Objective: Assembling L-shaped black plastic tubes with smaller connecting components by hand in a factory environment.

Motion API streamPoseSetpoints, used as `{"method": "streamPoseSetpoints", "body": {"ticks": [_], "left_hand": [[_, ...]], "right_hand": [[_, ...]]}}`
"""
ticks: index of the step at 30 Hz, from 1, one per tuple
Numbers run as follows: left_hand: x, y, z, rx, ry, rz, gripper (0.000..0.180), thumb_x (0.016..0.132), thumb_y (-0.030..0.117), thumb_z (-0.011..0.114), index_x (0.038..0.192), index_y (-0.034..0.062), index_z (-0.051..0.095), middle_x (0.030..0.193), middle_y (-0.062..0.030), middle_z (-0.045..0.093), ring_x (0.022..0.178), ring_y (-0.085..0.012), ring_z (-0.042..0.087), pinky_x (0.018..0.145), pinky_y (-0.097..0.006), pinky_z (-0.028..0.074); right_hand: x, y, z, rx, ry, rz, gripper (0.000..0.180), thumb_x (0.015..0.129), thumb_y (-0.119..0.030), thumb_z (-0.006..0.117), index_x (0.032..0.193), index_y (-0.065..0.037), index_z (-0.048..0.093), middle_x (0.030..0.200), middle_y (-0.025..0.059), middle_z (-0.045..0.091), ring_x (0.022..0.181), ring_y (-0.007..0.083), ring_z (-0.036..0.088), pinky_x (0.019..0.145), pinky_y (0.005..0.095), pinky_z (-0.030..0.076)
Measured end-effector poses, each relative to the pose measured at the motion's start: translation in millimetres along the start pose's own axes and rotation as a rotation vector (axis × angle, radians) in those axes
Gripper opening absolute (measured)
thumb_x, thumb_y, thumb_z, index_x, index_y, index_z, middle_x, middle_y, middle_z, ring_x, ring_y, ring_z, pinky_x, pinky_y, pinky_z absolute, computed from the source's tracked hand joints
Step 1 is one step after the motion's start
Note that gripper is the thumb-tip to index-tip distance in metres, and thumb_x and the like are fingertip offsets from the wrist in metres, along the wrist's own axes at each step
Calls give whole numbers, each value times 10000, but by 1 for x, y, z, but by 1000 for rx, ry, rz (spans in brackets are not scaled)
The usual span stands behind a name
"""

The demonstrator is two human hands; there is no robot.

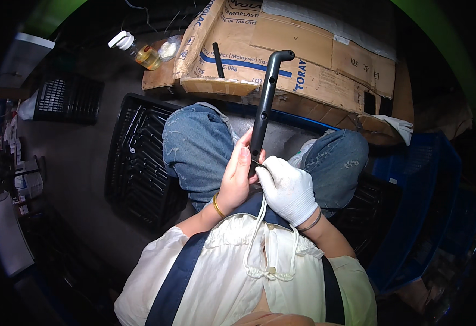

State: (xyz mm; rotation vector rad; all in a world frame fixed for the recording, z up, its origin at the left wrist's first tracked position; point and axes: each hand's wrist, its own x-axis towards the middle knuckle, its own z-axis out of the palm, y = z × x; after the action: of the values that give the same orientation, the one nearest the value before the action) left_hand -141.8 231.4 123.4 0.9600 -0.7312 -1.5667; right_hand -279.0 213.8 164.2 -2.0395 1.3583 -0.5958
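Note:
I sit with my knees up, in blue jeans. My bare left hand grips the lower end of a long black plastic handle with a curved top, held upright between my knees. My right hand, in a white glove, is closed around the same lower end, touching the left hand. What the gloved fingers pinch there is hidden.
A black slatted crate lies on the floor at my left. Flattened cardboard boxes lie ahead, with a short black stick on them. A bottle of yellow liquid lies at upper left. Blue crates stand at my right.

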Motion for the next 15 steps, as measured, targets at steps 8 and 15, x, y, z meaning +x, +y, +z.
{"method": "streamPoseSetpoints", "body": {"ticks": [8,15], "left_hand": [[-2,-8,-4,-19,16,-18,530,1074,355,289,1493,32,265,937,-42,481,611,-19,335,488,-140,296],[-2,-8,-4,-61,21,-10,517,1075,364,290,1498,68,265,915,-39,508,547,-18,317,470,-158,291]], "right_hand": [[-3,6,9,-60,-25,-46,162,920,-255,592,879,-99,605,689,100,620,533,304,627,502,400,518],[-2,10,8,-34,-26,-29,164,923,-257,588,890,-97,606,680,103,621,533,307,627,504,402,518]]}}
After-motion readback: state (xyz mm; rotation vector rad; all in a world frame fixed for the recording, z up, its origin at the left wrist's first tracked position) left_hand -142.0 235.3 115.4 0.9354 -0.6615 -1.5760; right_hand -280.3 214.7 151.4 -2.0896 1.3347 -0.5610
